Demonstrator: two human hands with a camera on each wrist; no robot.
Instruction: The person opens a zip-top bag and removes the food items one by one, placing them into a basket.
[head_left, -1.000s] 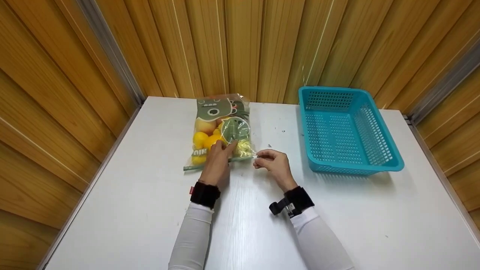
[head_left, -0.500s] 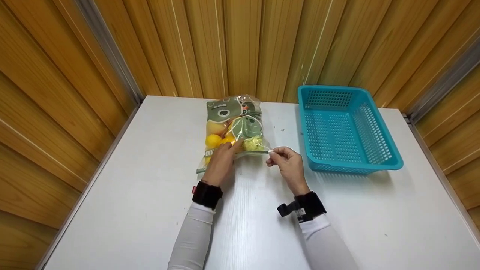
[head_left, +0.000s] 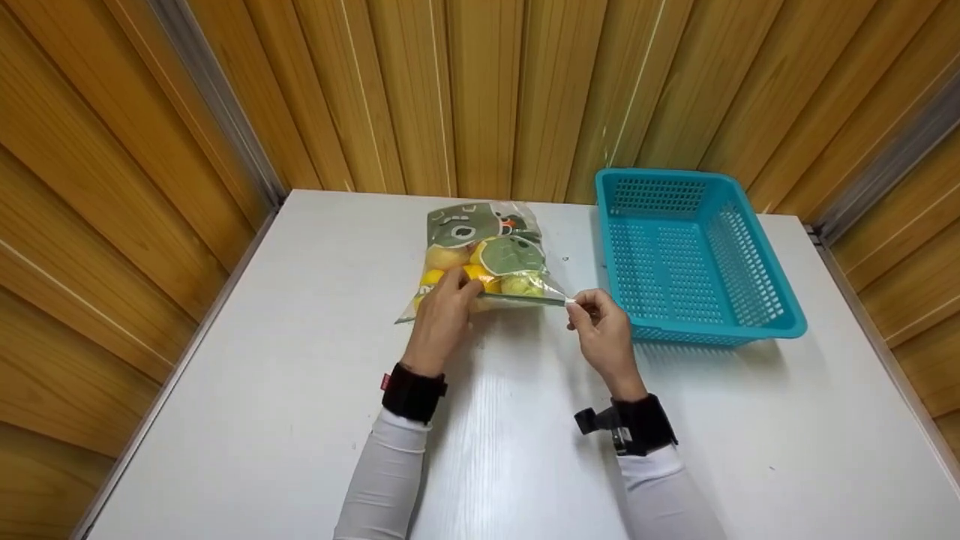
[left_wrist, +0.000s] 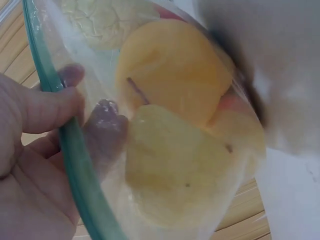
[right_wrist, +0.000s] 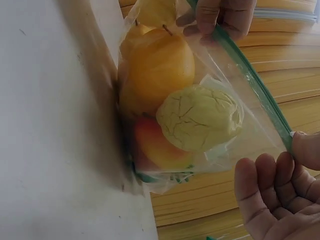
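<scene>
A clear zip bag [head_left: 510,256] with a green cartoon print stands tilted on the white table, its green zip strip [head_left: 525,299] toward me. My left hand [head_left: 441,319] pinches the zip edge left of its middle; in the left wrist view the thumb [left_wrist: 55,107] lies on the near side of the strip and fingers show through the plastic. My right hand [head_left: 606,337] pinches the small white slider [head_left: 570,301] at the strip's right end. Inside the bag are a pale wrinkled cabbage-like ball [right_wrist: 200,117], a yellow-orange fruit [right_wrist: 160,65], a red-yellow fruit [right_wrist: 160,143] and a yellow pear-shaped fruit [left_wrist: 172,170].
A turquoise perforated basket [head_left: 619,300] stands on the table [head_left: 510,450] just right of the bag, close to my right hand. Wood-look panels [head_left: 480,97] rise behind the table and along both sides.
The bag has shifted right, and its zip edge has lifted. My right hand has moved right with the slider end. My left fingers, earlier lying over the bag, now pinch its zip edge.
</scene>
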